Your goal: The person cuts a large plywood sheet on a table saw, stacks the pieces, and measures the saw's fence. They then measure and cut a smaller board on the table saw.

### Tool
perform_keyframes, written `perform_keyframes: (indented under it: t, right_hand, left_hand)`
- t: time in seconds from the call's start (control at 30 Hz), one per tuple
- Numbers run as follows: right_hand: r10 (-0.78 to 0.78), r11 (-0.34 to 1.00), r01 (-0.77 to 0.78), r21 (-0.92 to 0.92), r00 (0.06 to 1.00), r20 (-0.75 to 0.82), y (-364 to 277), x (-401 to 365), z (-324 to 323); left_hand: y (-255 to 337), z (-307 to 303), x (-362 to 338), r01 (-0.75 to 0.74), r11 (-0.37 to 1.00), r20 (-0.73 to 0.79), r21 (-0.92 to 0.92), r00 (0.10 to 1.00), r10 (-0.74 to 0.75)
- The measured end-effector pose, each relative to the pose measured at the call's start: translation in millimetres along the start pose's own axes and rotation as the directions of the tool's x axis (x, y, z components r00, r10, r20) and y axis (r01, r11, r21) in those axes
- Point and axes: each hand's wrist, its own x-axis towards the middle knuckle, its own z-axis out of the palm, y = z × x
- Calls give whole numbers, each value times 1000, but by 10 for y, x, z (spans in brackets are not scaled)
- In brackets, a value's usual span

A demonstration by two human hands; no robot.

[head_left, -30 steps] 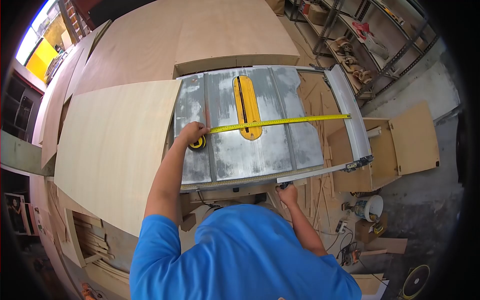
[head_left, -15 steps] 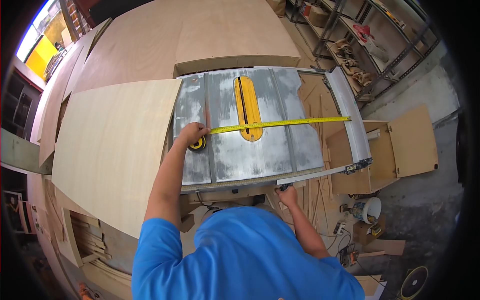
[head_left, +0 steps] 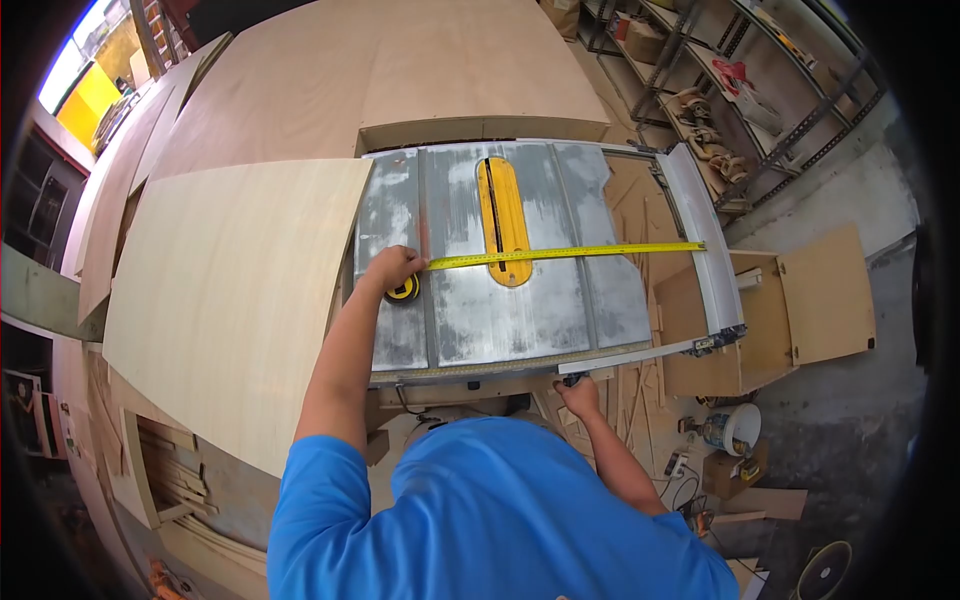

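My left hand is closed on a yellow-and-black tape measure, over the left part of the metal saw table. Its yellow blade runs out to the right, across the yellow slotted insert, and ends at the long metal fence. Below the table's front edge, my right hand is wrapped round a black handle near the front rail. Part of that handle is hidden by my fingers.
A pale plywood sheet lies left of the saw, and a large wooden panel lies behind it. Metal shelves stand at back right. An open wooden cabinet, a white bucket, cables and wood strips are on the right.
The whole view has shifted slightly, so the saw table appears a little further right and lower. Both hands keep their holds, and the tape blade stays stretched to the fence.
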Motion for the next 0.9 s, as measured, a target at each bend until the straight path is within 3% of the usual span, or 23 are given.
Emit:
perform_keyframes:
  t: [0.1, 0.2, 0.23, 0.3, 0.4, 0.47, 0.5, 0.6, 0.7, 0.8, 0.9]
  right_hand:
    - [-45, 999, 45, 4, 999, -12, 60, 30, 42]
    - [-36, 952, -26, 305, 980, 195, 143, 117, -20]
    - [64, 885, -209, 416, 939, 337, 173, 142, -68]
    - [174, 642, -568, 515, 762, 623, 212, 166, -177]
    - [188, 709, -536, 458, 770, 609, 263, 260, -125]
    - [144, 866, -264, 424, 945, 294, 290, 204, 53]
    - [89, 923, -129, 362, 988, 125, 235, 160, 102]
    - [136, 976, -131, 172, 990, -19, 25, 14, 53]
    - [117, 988, -104, 118, 987, -110, 1, 7, 106]
    - [88, 962, -71, 262, 995, -54, 26, -11, 65]
    - [99, 953, -91, 289, 995, -14, 84, 47, 83]
  left_hand:
    - [12, -16, 2, 5, 1000, 16, 1, 1000, -5]
    - [1, -18, 13, 9, 1000, 24, -3, 1000, -9]
    - [0, -14, 14, 6, 1000, 18, -4, 1000, -6]
    - [-13, 4, 5, -10, 1000, -4, -14, 1000, 10]
    - [-27, 9, -12, -27, 1000, -27, -16, 999, 26]
    - [-13, 4, 4, -6, 1000, -7, -1, 1000, 6]
    - [0, -4, 15, -4, 1000, 5, -1, 1000, 4]
    - [-20, 2, 10, -5, 1000, 13, -9, 1000, 5]
    - [-70, 29, 35, -29, 999, -15, -14, 999, 29]
    - [-73, 35, 53, -24, 1000, 2, -14, 1000, 24]
    - [-46, 18, 50, -8, 1000, 13, -10, 1000, 8]
